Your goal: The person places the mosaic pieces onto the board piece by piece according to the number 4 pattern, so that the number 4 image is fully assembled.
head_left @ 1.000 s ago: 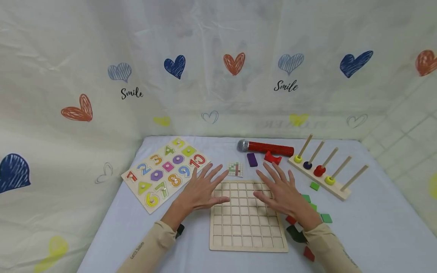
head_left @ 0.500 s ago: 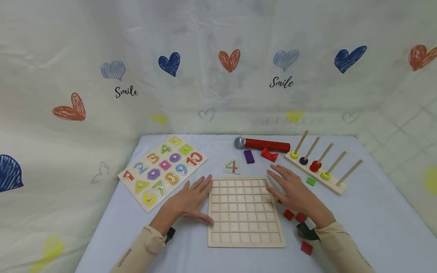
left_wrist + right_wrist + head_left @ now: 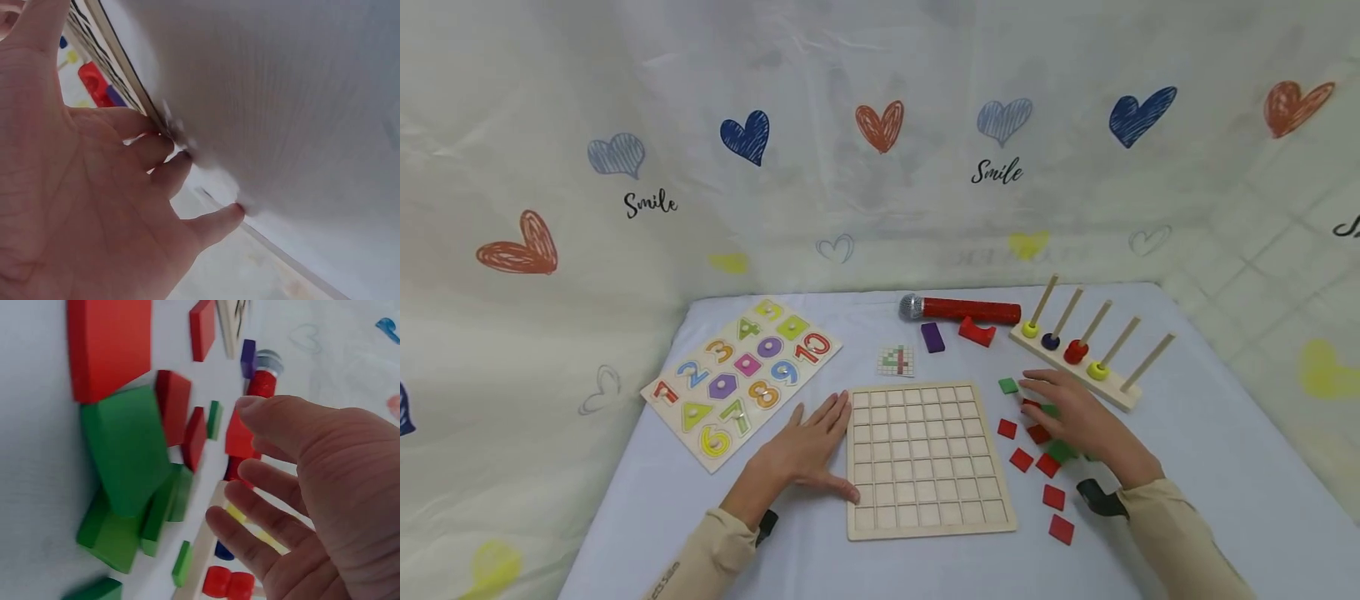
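A square wooden grid board (image 3: 925,471) lies on the white-covered table. My left hand (image 3: 805,450) rests along its left edge with fingers spread and the thumb at the lower left side. In the left wrist view, those fingertips touch the board's edge (image 3: 122,62) and the tablecloth. To the right, my right hand (image 3: 1086,425) hovers with slightly bent, parted fingers over loose red and green square tiles, holding nothing. Among them are a red tile (image 3: 1062,529) and a green tile (image 3: 1008,386). The right wrist view shows a big green tile (image 3: 125,450) overlapping others.
A small patterned grid card (image 3: 896,362) lies behind the board. Further back are a purple block (image 3: 933,337), a red curved block (image 3: 977,332) and a red microphone (image 3: 970,311). A wooden number puzzle (image 3: 700,396) sits left; a peg stand with rings (image 3: 1090,379) stands right.
My left hand has moved off the board's upper left to its left edge. My right hand has gone from over the board to over the tiles. The head view has shifted slightly.
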`<state>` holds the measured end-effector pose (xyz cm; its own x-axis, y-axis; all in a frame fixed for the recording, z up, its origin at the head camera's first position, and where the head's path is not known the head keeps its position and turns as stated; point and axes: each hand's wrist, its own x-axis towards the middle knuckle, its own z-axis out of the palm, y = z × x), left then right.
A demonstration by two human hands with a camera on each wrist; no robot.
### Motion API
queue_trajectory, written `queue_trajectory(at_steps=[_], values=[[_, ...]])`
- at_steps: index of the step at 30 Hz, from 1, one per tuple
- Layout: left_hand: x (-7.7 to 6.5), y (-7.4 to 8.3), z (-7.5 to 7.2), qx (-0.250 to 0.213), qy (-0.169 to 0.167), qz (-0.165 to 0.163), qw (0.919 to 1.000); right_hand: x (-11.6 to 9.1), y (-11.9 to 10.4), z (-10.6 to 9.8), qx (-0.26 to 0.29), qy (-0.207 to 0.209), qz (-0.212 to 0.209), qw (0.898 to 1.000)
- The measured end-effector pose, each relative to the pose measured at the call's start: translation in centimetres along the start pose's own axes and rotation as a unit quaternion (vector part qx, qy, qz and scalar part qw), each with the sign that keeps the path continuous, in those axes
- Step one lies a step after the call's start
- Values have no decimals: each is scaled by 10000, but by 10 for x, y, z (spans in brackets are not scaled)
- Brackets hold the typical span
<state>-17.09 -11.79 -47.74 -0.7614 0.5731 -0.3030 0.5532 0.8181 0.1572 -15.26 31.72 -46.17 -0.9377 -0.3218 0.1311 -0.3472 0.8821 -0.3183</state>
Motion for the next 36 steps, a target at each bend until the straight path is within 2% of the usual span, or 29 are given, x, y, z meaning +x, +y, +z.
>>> queue_trajectory(at_steps=[4,8,12,16,21,26,32,36], values=[[0,-1,2,7,48,58,10000,7,10,7,188,28,-179,9997],[-1,-2,2,-69,71,100,9999,19,15,13,302,-183,-434,9984],[-2,-1,1,-62,67,45,9999,33,18,18,84,-359,-676,9970],[1,0,0,-21,35,15,10000,42,20,18,-116,-231,-834,9962],[9,-3,-3,-2,-20,17,10000,45,24,19,-45,-229,-787,9966],[15,-6,-6,-102,-79,155,9998,43,27,22,-60,-180,-738,9971],[15,-5,-4,-180,-92,212,9996,45,19,20,-12,-80,-839,9964],[15,-8,-3,-134,-30,109,9998,56,6,17,111,-3,-1133,9935]])
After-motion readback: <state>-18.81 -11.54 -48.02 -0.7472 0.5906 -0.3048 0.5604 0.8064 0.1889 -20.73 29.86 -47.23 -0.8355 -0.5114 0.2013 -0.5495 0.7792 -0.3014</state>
